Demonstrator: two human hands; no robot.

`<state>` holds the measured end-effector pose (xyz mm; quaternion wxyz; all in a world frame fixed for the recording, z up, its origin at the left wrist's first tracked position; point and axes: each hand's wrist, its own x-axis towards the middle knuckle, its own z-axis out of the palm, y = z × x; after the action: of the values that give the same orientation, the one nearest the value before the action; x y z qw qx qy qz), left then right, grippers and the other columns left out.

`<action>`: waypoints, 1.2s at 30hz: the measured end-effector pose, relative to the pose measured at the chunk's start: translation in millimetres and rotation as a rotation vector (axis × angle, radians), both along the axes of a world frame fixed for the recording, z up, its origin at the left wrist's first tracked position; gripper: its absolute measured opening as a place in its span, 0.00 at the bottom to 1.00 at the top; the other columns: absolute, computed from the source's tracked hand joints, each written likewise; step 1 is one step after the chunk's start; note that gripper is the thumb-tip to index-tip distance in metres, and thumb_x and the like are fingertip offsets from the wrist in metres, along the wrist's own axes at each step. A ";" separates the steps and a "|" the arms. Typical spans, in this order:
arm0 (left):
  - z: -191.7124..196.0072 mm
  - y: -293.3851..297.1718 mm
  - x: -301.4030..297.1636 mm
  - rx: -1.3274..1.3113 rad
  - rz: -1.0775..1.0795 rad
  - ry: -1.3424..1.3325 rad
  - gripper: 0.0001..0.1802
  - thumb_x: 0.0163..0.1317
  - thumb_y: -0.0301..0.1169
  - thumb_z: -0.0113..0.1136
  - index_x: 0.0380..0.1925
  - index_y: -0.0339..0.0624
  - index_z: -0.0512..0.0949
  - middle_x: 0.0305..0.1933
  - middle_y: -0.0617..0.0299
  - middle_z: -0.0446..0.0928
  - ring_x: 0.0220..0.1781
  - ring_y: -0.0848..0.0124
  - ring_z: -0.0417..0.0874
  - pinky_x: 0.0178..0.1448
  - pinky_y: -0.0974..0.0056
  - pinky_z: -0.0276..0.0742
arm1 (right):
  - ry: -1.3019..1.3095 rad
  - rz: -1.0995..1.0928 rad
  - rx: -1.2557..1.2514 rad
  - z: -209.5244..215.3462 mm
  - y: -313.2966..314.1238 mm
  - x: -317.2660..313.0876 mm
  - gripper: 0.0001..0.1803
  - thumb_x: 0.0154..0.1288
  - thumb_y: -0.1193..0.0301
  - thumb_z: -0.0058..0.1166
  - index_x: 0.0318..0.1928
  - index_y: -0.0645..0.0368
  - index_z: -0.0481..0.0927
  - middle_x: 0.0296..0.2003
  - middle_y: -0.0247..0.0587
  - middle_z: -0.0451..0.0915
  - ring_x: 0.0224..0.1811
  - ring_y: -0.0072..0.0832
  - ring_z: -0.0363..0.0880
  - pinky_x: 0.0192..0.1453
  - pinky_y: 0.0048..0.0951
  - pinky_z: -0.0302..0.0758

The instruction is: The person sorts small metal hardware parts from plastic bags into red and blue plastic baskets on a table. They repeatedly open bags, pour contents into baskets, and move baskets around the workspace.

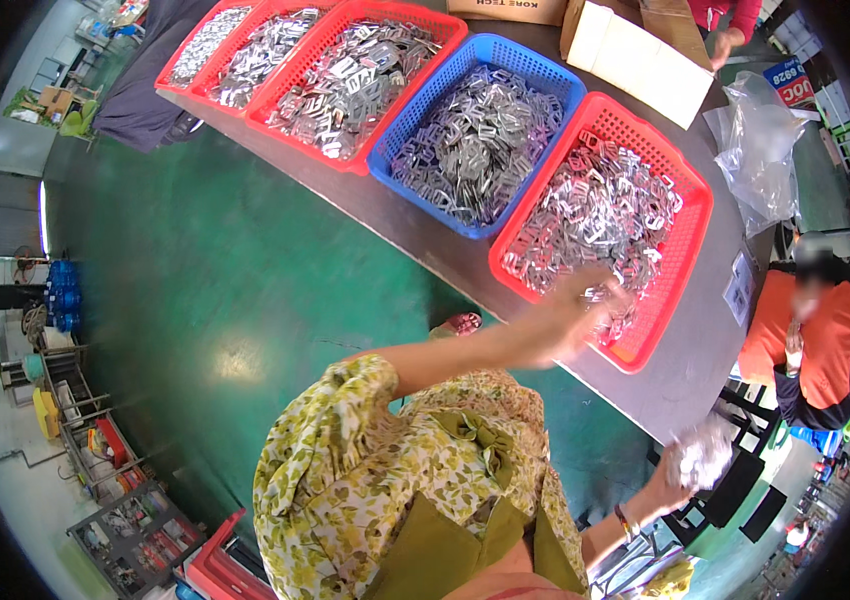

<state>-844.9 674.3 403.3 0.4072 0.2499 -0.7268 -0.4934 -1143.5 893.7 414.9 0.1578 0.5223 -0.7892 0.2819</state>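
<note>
My left hand (pixel 570 318) reaches over the near corner of the red basket (pixel 697 215) at the right. That basket holds a heap of small silvery metal buckles (pixel 595 215). Motion smears the fingers, with buckles showing around them, so whether they grip any cannot be told. Off to the lower right, beyond the table's edge, my right hand (pixel 670 480) is closed around a shiny silvery-white bundle (pixel 702 455). It looks like clear plastic with metal bits, but it is blurred.
A blue basket (pixel 380 160) and several more red baskets (pixel 260 115) of metal pieces line the dark table (pixel 630 395). Cardboard boxes (pixel 635 60) and a clear plastic bag (pixel 760 150) lie at the far right. People are nearby: an orange-clothed person (pixel 770 320) sits to the right.
</note>
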 end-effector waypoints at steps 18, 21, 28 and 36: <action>-165.2 -217.1 180.7 0.166 0.729 -0.485 0.22 0.43 0.28 0.73 0.41 0.42 0.80 0.28 0.57 0.81 0.29 0.66 0.82 0.37 0.62 0.76 | -0.015 -0.306 -0.057 -41.4 97.3 -44.9 0.23 0.62 0.63 0.53 0.57 0.57 0.72 0.54 0.43 0.75 0.56 0.39 0.74 0.61 0.45 0.72; -139.4 -218.5 199.3 0.633 0.572 -0.093 0.22 0.46 0.26 0.72 0.44 0.34 0.79 0.25 0.64 0.78 0.27 0.76 0.78 0.31 0.70 0.76 | 0.006 -0.340 -0.012 -36.2 105.9 -36.3 0.22 0.62 0.61 0.53 0.55 0.56 0.73 0.53 0.43 0.75 0.55 0.40 0.74 0.60 0.46 0.71; -179.7 -224.9 197.3 0.027 0.551 -1.115 0.26 0.52 0.35 0.68 0.51 0.41 0.76 0.47 0.47 0.77 0.48 0.60 0.80 0.48 0.54 0.77 | 0.112 -0.409 0.136 -20.7 112.0 -13.0 0.21 0.61 0.57 0.53 0.51 0.54 0.75 0.50 0.42 0.76 0.53 0.41 0.73 0.59 0.49 0.71; -202.0 -233.9 134.1 -0.218 0.347 -1.109 0.19 0.52 0.37 0.67 0.45 0.47 0.80 0.46 0.47 0.77 0.53 0.49 0.74 0.57 0.49 0.68 | 0.376 -0.683 0.546 30.4 91.8 38.6 0.20 0.61 0.53 0.52 0.47 0.51 0.78 0.46 0.42 0.77 0.50 0.42 0.72 0.57 0.52 0.71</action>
<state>-710.8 440.4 201.2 0.0648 0.5426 -0.8261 -0.1377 -1104.9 985.5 445.3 0.2386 0.2973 -0.9187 -0.1032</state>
